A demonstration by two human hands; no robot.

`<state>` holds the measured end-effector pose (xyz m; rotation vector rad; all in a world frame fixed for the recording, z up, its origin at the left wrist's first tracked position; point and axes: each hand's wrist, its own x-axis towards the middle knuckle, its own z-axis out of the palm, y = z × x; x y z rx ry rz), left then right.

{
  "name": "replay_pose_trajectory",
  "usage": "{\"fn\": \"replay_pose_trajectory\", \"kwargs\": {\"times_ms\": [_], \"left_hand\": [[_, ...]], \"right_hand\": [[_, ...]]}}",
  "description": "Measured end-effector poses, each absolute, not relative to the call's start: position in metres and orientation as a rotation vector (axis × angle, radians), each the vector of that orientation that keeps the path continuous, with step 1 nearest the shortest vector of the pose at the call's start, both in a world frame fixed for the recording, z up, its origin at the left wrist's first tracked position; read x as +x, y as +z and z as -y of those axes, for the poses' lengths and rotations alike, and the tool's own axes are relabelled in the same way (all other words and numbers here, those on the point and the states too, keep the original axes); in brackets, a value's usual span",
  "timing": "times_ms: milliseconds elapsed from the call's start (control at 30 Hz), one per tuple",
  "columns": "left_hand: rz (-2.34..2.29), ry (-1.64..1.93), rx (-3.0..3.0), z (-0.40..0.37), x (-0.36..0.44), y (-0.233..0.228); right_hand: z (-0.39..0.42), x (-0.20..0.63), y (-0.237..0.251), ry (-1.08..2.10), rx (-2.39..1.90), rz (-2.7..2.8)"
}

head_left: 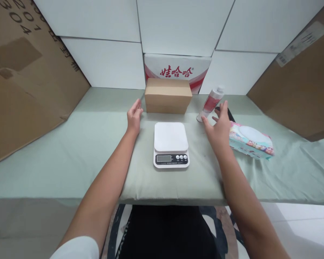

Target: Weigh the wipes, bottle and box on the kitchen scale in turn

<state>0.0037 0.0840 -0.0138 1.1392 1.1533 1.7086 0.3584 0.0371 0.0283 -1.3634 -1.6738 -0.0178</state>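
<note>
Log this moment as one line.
left hand: open, beside small cardboard box | right hand: open, near bottle, contact unclear | digital scale: on green cloth

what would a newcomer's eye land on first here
Probably the white scale, near the middle of the green cloth. Behind it, a brown box stands before a white carton with red lettering. To the scale's right, the open right hand is by a red-and-white bottle.

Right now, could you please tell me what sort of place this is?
Probably a makeshift tabletop work area: a cloth-covered table holds a digital scale, with brown cardboard at both sides.
</note>
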Motion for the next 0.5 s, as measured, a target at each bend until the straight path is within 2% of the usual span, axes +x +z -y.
{"fn": "replay_pose_trajectory", "kwargs": {"times_ms": [100, 233, 367, 500], "left_hand": [[-1.113, 1.725, 1.393, -0.069, 0.014, -0.002], [-0.949, 1.553, 1.867, -0.033, 0.063, 0.031], [-0.773, 1.070, 2.213, -0.012, 0.152, 0.060], [-0.790, 0.482, 2.371, -0.030, 0.246, 0.066]], "right_hand": [[0.017, 0.381, 0.059, -0.136, -1.245, 1.802], [0.061, 0.465, 0.072, -0.191, -1.247, 2.019], [0.057, 0.564, 0.039, -0.030, -1.447, 1.874], [0.042, 0.608, -0.005, 0.291, -1.600, 1.637]]}}
